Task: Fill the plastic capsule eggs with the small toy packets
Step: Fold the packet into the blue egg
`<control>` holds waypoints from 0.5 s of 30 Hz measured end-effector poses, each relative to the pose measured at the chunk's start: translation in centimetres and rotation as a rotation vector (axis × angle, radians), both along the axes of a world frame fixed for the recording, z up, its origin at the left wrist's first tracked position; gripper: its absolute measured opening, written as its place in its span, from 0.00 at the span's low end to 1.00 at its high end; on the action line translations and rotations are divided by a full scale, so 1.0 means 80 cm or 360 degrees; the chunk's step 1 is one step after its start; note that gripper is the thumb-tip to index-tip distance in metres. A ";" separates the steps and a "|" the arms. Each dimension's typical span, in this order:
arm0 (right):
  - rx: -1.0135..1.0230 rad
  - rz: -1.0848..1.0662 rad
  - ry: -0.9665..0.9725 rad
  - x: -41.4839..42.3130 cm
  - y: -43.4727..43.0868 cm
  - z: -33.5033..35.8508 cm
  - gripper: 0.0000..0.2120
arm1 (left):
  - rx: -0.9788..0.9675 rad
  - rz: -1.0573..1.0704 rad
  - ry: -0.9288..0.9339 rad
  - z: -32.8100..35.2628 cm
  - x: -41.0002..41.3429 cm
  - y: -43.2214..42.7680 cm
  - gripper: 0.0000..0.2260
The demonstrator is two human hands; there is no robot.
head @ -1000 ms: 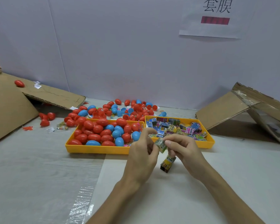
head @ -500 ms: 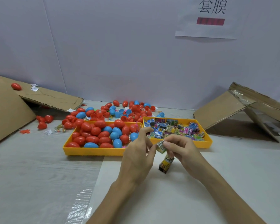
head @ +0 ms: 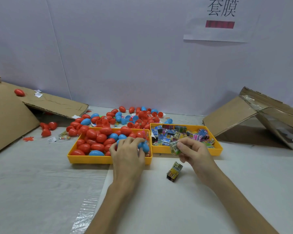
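Observation:
A yellow tray point(head: 108, 159) holds several red and blue capsule eggs. My left hand point(head: 128, 154) reaches into its right end, fingers curled around a blue egg point(head: 144, 146). To the right, a second yellow tray point(head: 216, 150) is filled with several small colourful toy packets. My right hand point(head: 194, 152) pinches a greenish toy packet point(head: 174, 147) in front of that tray. Another packet, yellow and black point(head: 174, 171), lies on the table below my right hand.
More red and blue eggs point(head: 125, 115) are heaped on the table behind the trays. Cardboard sheets lean at the left point(head: 10, 112) and right point(head: 243, 115). A few loose eggs point(head: 48, 127) and small paper slips lie at the left. A white wall with a paper sign stands behind.
My left hand left the packet and moved left into the egg tray, closing on a blue egg. My right hand keeps the greenish packet in much the same place.

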State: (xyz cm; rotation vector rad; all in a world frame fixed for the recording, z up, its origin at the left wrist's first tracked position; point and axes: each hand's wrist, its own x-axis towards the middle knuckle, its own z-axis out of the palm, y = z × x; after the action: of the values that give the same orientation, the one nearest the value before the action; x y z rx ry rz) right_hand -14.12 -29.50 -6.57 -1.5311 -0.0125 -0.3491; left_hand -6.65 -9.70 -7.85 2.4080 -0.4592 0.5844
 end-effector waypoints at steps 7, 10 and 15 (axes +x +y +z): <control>0.0009 -0.0027 0.0048 -0.001 0.003 0.003 0.06 | -0.0056 0.0014 0.0026 0.002 0.001 0.000 0.14; 0.0015 -0.0043 0.0041 -0.002 0.003 0.005 0.06 | -0.0426 -0.0155 -0.0072 0.008 -0.005 0.002 0.11; 0.0023 -0.0078 0.0030 -0.003 0.003 0.008 0.07 | -0.1164 -0.0603 0.0387 0.017 -0.011 -0.003 0.12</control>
State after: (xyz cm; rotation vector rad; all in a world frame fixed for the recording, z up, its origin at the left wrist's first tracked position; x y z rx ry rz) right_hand -14.37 -29.25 -5.96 -1.5223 0.0422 -0.3734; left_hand -7.51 -9.94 -6.48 1.6121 -0.4757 0.2236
